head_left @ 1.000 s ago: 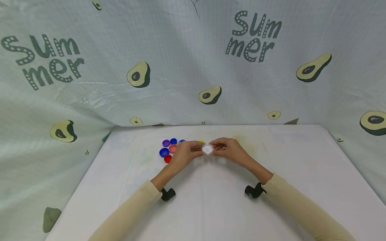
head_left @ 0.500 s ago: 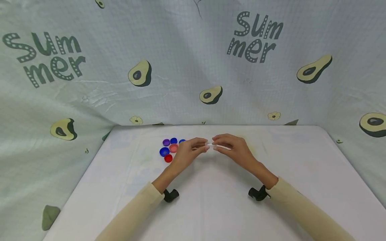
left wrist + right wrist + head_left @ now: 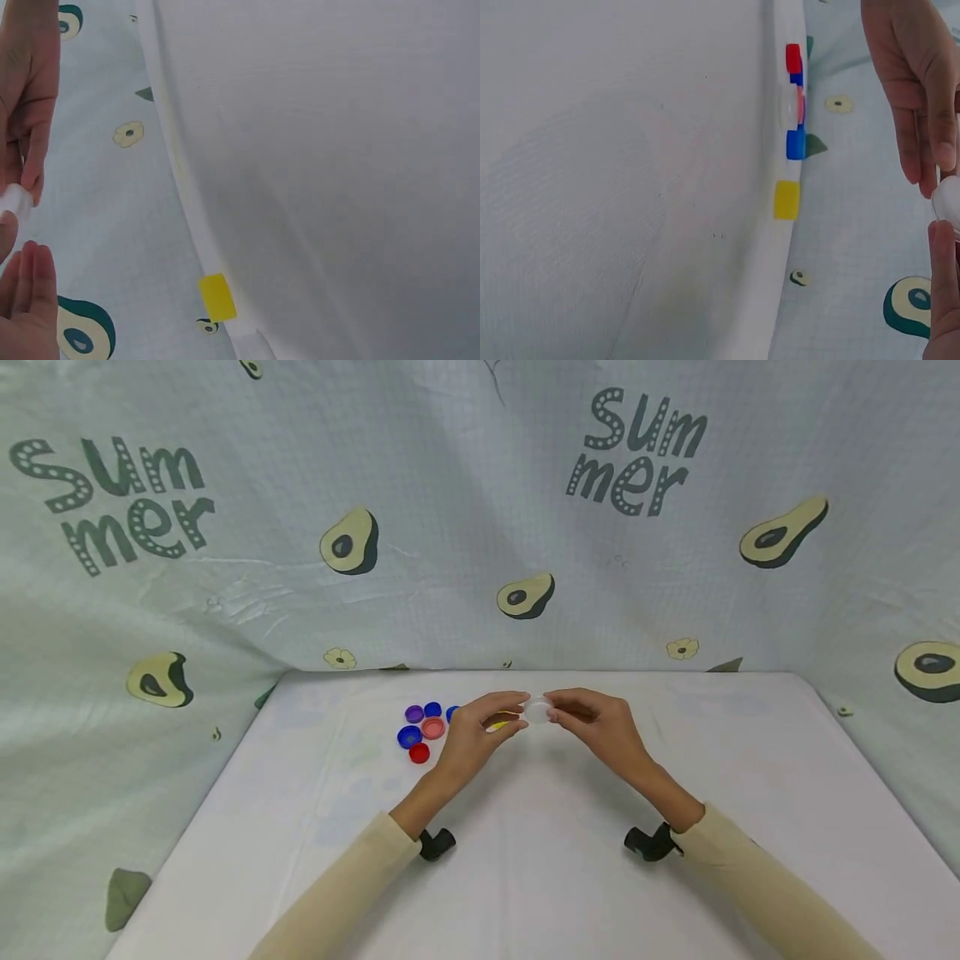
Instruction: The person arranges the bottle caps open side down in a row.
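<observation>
A small round white cap [image 3: 537, 710] is held up above the far middle of the table, between both hands. My left hand [image 3: 477, 735] has thumb and fingertips at its left edge. From the other side, my right hand [image 3: 606, 727] pinches it with thumb and fingers. In the left wrist view the white cap [image 3: 16, 201] is cut by the frame's edge, with the right hand [image 3: 30, 97] above and the left hand [image 3: 30, 307] below. The right wrist view has the white cap [image 3: 949, 199] at its right edge, where fingers of both hands meet it.
Left of the hands lie several coloured caps: a purple cap [image 3: 414, 714], a large blue cap [image 3: 409, 737], a pink cap [image 3: 432, 727] and a red cap [image 3: 419, 752]. A yellow cap [image 3: 498, 724] shows behind the left fingers. Patterned cloth [image 3: 435, 527] hangs behind the table.
The white cap turned from facing the head camera to edge-on, then shows its round side again. Both hands have shifted slightly right and up, uncovering part of the yellow cap.
</observation>
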Demonstrator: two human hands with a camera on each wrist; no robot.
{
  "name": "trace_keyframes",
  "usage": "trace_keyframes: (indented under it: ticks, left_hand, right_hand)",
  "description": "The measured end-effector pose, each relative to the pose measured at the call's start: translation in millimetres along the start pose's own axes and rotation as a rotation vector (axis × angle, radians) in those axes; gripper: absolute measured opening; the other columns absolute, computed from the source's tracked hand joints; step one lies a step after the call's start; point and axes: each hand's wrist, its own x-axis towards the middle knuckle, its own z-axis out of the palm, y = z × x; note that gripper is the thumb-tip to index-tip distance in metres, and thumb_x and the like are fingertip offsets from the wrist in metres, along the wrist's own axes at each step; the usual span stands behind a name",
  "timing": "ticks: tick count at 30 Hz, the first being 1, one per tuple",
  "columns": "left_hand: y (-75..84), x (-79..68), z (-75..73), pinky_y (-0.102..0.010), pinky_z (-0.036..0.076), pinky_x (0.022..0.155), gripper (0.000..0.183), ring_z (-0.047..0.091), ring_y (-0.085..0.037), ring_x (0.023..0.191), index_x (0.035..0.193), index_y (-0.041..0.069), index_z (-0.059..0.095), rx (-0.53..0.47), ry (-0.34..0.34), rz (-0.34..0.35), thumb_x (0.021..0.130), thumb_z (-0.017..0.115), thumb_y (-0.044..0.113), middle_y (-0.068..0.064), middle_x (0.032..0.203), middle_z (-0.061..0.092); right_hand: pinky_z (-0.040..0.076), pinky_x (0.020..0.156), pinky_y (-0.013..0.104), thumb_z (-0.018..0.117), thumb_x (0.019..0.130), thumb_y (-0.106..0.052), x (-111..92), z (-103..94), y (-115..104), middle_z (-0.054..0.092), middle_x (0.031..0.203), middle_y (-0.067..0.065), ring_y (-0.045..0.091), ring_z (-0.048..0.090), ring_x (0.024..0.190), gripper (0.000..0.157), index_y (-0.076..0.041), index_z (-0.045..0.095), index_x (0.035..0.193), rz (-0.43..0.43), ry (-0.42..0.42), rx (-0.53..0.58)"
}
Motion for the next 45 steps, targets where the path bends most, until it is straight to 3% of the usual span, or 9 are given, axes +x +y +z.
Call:
trace_keyframes:
  ticks: [3, 6, 13, 16, 22, 25, 31, 38, 45]
  left_hand:
    - [-0.5, 1.7, 2.8, -0.035, 0.058, 0.092, 0.043, 0.072, -0.023, 0.105, 0.13, 0.008, 0.069, 0.064, -0.001, 0.089, 0.088, 0.077, 0.004, -0.009, 0.126, 0.071]
    - [-1.9, 2.6, 5.3, -0.032, 0.058, 0.091, 0.043, 0.072, -0.021, 0.104, 0.13, 0.007, 0.07, 0.119, 0.006, 0.132, 0.088, 0.078, 0.005, -0.009, 0.124, 0.072]
    - [-2.0, 2.6, 8.4, -0.03, 0.058, 0.089, 0.044, 0.073, -0.019, 0.102, 0.132, 0.009, 0.069, 0.211, -0.03, 0.108, 0.09, 0.077, 0.01, -0.008, 0.124, 0.072]
    - [-2.2, 3.6, 9.5, -0.027, 0.057, 0.091, 0.044, 0.074, -0.02, 0.101, 0.133, 0.008, 0.068, 0.236, -0.048, 0.084, 0.091, 0.077, 0.012, -0.009, 0.123, 0.072]
    - [-4.7, 5.3, 13.2, -0.025, 0.056, 0.09, 0.042, 0.074, -0.022, 0.101, 0.129, 0.004, 0.07, 0.177, -0.027, 0.02, 0.089, 0.079, 0.011, -0.011, 0.118, 0.074]
    - [-4.3, 6.4, 15.9, -0.025, 0.056, 0.09, 0.042, 0.074, -0.022, 0.101, 0.129, 0.003, 0.07, 0.129, -0.028, -0.009, 0.088, 0.079, 0.011, -0.012, 0.117, 0.074]
    - [-1.5, 11.9, 22.8, -0.026, 0.056, 0.093, 0.043, 0.072, -0.024, 0.107, 0.128, 0.001, 0.069, 0.081, -0.076, -0.023, 0.088, 0.079, 0.009, -0.013, 0.122, 0.072]
    - [-2.2, 21.3, 28.3, -0.045, 0.054, 0.098, 0.038, 0.066, -0.026, 0.12, 0.122, -0.001, 0.067, 0.008, -0.164, -0.066, 0.086, 0.08, 0.005, -0.015, 0.138, 0.063]
    - [0.7, 26.6, 32.8, -0.031, 0.053, 0.1, 0.041, 0.066, -0.028, 0.121, 0.128, -0.001, 0.055, 0.001, -0.272, -0.108, 0.093, 0.073, 0.006, -0.018, 0.14, 0.06]
  right_hand:
    - [0.059, 0.083, 0.023, 0.073, 0.094, -0.008, -1.9, -2.2, -3.2, 0.074, 0.114, 0.01, 0.013, 0.075, 0.093, 0.031, -0.007, 0.071, 0.124, 0.105, -0.023, 0.077]
    - [0.06, 0.084, 0.027, 0.072, 0.096, -0.012, -2.6, -4.1, -7.4, 0.073, 0.114, 0.014, 0.014, 0.075, 0.093, 0.031, -0.005, 0.07, 0.126, 0.214, -0.046, 0.166]
    - [0.06, 0.084, 0.03, 0.073, 0.095, -0.016, -2.9, -9.2, -15.2, 0.072, 0.119, 0.017, 0.018, 0.075, 0.096, 0.034, -0.001, 0.07, 0.125, 0.373, -0.072, 0.241]
    - [0.06, 0.083, 0.027, 0.075, 0.093, -0.015, -3.6, -10.0, -14.7, 0.073, 0.119, 0.015, 0.019, 0.075, 0.096, 0.036, -0.003, 0.07, 0.127, 0.332, -0.079, 0.12]
    - [0.061, 0.08, 0.03, 0.08, 0.087, -0.004, -5.6, -8.0, -11.2, 0.073, 0.119, 0.015, 0.023, 0.075, 0.095, 0.049, -0.005, 0.067, 0.134, 0.131, -0.095, -0.14]
    - [0.061, 0.08, 0.033, 0.081, 0.084, -0.002, -6.3, -9.3, -9.4, 0.073, 0.118, 0.014, 0.024, 0.075, 0.096, 0.051, -0.004, 0.067, 0.133, 0.09, -0.088, -0.172]
    - [0.06, 0.085, 0.035, 0.083, 0.083, -0.003, -8.3, -18.4, -0.6, 0.071, 0.123, 0.014, 0.028, 0.074, 0.101, 0.048, -0.004, 0.069, 0.129, 0.091, -0.104, -0.184]
    - [0.06, 0.084, 0.037, 0.084, 0.08, 0.0, -10.3, -29.6, 4.9, 0.071, 0.124, 0.016, 0.029, 0.074, 0.101, 0.051, -0.003, 0.069, 0.129, 0.057, -0.149, -0.182]
    - [0.06, 0.085, 0.036, 0.082, 0.082, -0.002, -10.7, -35.7, 8.6, 0.07, 0.125, 0.017, 0.03, 0.074, 0.102, 0.049, -0.001, 0.068, 0.129, 0.054, -0.16, -0.18]
